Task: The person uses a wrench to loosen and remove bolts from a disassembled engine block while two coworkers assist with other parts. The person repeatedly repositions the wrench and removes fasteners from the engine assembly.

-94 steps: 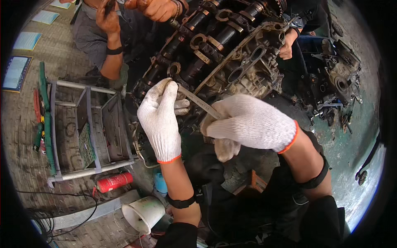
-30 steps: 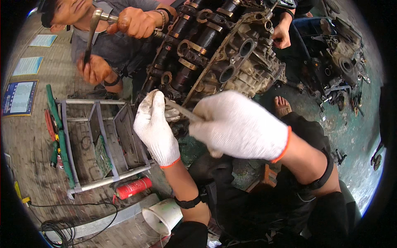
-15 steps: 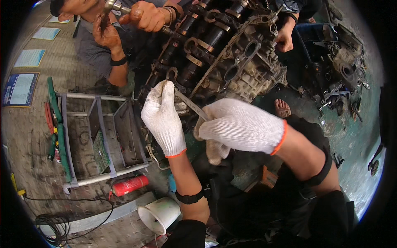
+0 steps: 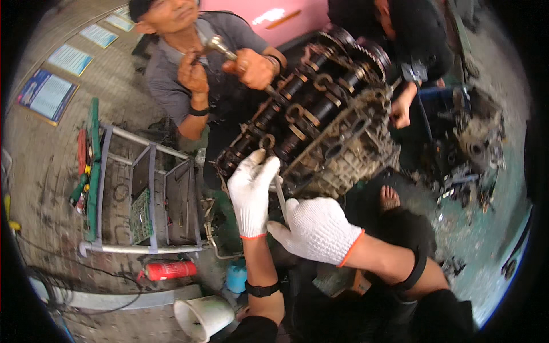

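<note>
Both my hands wear white knit gloves with orange cuffs. My right hand (image 4: 319,230) is closed around the lower end of a slim metal wrench (image 4: 281,195). At the wrench's upper end my left hand (image 4: 251,191) is closed, thumb and fingers pinching it against the near end of the engine's cylinder head (image 4: 337,154). The wrench's tip and what it sits on are hidden by my left fingers. Dark, oily camshafts (image 4: 294,132) run along the top of the head, away from me.
Across the engine a co-worker's hand (image 4: 251,67) grips a metal-headed tool; another person's hand (image 4: 402,110) rests by its right side. Greasy parts (image 4: 474,148) lie at the right. A metal frame (image 4: 150,197), red fire extinguisher (image 4: 170,270) and white bucket (image 4: 204,317) stand left.
The view has shifted, so the engine sits lower and further right. The wrench stands steeper, with my right hand lower and closer beneath my left. Both hands keep their grip.
</note>
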### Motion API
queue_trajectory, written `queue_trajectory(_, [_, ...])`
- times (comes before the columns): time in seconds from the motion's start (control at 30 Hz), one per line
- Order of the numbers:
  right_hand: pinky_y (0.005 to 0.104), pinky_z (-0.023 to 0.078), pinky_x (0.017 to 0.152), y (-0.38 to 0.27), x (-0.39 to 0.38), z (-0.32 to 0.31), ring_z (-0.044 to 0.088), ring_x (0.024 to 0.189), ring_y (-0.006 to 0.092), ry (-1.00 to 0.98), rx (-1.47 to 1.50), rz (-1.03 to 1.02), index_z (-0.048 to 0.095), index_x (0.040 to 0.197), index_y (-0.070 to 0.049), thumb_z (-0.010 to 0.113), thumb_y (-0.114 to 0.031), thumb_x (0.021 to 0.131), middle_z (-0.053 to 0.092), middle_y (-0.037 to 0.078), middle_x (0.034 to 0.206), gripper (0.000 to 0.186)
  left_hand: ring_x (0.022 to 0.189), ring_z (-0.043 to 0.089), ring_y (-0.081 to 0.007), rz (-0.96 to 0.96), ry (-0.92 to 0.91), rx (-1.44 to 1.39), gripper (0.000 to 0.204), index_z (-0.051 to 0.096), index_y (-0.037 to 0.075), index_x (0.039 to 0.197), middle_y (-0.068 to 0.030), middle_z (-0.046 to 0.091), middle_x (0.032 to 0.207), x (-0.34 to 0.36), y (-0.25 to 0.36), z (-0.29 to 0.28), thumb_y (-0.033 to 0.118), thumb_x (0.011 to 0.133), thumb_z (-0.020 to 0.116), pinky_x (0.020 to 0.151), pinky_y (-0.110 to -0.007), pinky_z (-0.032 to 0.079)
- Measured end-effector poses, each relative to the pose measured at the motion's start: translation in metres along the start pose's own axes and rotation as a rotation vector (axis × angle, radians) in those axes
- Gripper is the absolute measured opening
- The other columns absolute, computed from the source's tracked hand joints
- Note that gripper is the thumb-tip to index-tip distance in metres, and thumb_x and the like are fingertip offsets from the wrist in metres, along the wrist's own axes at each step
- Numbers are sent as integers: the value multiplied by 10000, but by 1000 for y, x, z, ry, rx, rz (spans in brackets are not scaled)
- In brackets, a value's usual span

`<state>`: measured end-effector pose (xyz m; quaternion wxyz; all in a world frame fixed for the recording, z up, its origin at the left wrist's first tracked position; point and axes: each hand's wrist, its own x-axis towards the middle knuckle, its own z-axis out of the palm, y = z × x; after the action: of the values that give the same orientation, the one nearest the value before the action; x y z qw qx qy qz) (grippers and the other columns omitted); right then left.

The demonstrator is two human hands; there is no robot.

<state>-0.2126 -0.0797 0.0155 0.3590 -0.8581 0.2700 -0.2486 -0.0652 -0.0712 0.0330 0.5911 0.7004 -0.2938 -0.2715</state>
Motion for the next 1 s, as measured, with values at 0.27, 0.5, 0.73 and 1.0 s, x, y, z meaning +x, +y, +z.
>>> queue_trajectory(0.27, [487,531,543,-2,9,0,649,550,401,-54,-95,-130,580,757,21,572,-413,933,623,224,591,469,716,659,-110,26,-23,50,457,622,-74,1238,-89,717,908,3,-11,-7,159,870,761,600,-260,542])
queue_trajectory(0.5, [255,459,560,-1,5,-19,595,584,112,-340,784,474,608,904,35,583,-183,980,626,51,656,232,723,671,-107,119,-60,-22,327,680,-44,1151,-89,732,899,2,-19,-13,177,912,717,613,-251,540])
queue_trajectory(0.73, [246,503,641,-25,0,-13,635,684,111,-337,864,487,662,1071,50,627,-165,960,697,66,804,245,725,656,-94,-36,-165,-412,293,666,-20,1151,-48,704,885,-3,-11,-23,192,950,690,631,-244,539])
queue_trajectory(1.0, [238,457,553,-10,11,-42,574,581,98,-62,877,406,623,1162,87,613,-56,957,644,43,744,250,659,680,-129,-33,-78,-434,292,643,-22,1153,-61,692,876,0,-20,-22,204,970,665,563,-252,539])
